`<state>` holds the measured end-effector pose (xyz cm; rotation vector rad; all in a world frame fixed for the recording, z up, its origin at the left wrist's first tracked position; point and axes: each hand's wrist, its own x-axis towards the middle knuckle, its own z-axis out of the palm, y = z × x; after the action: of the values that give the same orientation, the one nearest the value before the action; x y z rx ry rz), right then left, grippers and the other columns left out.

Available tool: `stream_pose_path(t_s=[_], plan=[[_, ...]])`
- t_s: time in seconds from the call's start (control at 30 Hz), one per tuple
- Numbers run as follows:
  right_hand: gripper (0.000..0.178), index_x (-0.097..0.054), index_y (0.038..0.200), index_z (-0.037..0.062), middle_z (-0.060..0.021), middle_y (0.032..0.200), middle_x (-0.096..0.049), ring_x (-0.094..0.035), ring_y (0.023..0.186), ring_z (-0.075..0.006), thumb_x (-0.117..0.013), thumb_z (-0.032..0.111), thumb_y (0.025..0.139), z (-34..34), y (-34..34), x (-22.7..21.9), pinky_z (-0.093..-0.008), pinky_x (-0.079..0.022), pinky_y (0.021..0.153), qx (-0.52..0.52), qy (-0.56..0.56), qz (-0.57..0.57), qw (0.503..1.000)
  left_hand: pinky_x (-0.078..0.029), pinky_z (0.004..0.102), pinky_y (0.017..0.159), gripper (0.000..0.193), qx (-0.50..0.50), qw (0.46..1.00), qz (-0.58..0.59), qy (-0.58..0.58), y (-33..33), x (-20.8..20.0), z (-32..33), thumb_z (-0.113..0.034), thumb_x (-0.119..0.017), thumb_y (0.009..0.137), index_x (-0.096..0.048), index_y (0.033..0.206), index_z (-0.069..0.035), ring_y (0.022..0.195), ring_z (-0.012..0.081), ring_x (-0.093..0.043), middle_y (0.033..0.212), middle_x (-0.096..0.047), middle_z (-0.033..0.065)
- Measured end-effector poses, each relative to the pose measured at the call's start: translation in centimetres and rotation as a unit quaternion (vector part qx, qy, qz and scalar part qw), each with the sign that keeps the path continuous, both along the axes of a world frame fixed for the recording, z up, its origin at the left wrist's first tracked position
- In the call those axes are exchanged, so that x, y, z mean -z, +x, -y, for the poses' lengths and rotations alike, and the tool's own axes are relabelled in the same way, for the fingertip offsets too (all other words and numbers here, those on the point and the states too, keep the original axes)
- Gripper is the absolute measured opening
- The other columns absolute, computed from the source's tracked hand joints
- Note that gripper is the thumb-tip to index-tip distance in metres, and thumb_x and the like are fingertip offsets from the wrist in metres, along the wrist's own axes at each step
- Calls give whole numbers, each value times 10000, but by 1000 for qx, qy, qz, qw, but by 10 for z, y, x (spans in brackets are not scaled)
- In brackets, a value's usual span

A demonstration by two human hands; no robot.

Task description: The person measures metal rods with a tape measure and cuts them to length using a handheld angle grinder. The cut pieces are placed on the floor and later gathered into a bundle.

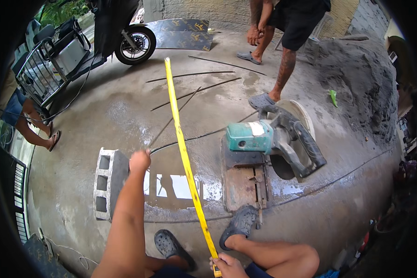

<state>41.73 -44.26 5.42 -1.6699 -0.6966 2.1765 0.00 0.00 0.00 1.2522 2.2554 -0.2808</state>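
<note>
Yellow tape measure [185, 155] sits clasped in the right grip [229, 267], its blade stretched far ahead; tilting that long run could buckle it. Ahead and leftward, the left grip [140, 161] looks clenched on a dark rod [208, 134], which could slip if loosened.

A hollow block [118, 178] stands on the floor [69, 194] left of centre, a cut-off saw [250, 139] right of centre. Between them a tape measure [181, 146] stretches toward upper centre, crossing rods [194, 94]. Scooter [88, 51] upper left; sand heap [352, 83] upper right.
</note>
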Motion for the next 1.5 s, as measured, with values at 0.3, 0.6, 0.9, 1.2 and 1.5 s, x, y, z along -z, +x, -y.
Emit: stream_pose_path(t_s=[0.3,0.6,0.9,1.2,1.5], plan=[[177,-684,1082,34,-33,798,-651,-592,599,-120,-545,135,1038,-56,-16,-69,-265,-469,515,25,66,48,996,-420,578,1041,725,70,909,-138,388,36,-59,-72,-484,-605,997,-407,1529,-32,1286,390,-552,1413,-550,201],[157,-664,1134,51,-61,841,-659,-624,658,-136,-572,154,1059,-16,-15,-40,-264,-484,521,92,80,-99,988,-519,436,1013,585,208,933,286,59,35,-135,197,-464,-566,1035,-589,1406,-12,1173,406,-662,1272,-687,261],[227,-659,1154,22,-122,902,-683,-665,760,-200,-595,202,1032,-56,-1,8,-317,-526,623,-127,191,-7,973,-520,478,953,700,263,920,265,124,81,-208,340,-496,-575,1021,-422,1522,-31,1134,431,-663,1242,-697,221],[360,-682,1171,30,-160,1008,-718,-690,904,-252,-626,333,984,-79,-17,5,-372,-533,798,-234,309,180,904,-486,517,1031,731,271,949,149,61,57,-165,348,-560,-577,996,-489,1479,-19,1219,470,-619,1299,-654,300],[473,-706,1136,29,-215,1061,-740,-708,1018,-332,-617,453,945,-39,-23,22,-435,-539,920,-238,375,232,865,-490,507,1034,604,305,932,165,103,77,-181,341,-512,-611,982,-664,1322,-15,1186,442,-647,1283,-674,273]])
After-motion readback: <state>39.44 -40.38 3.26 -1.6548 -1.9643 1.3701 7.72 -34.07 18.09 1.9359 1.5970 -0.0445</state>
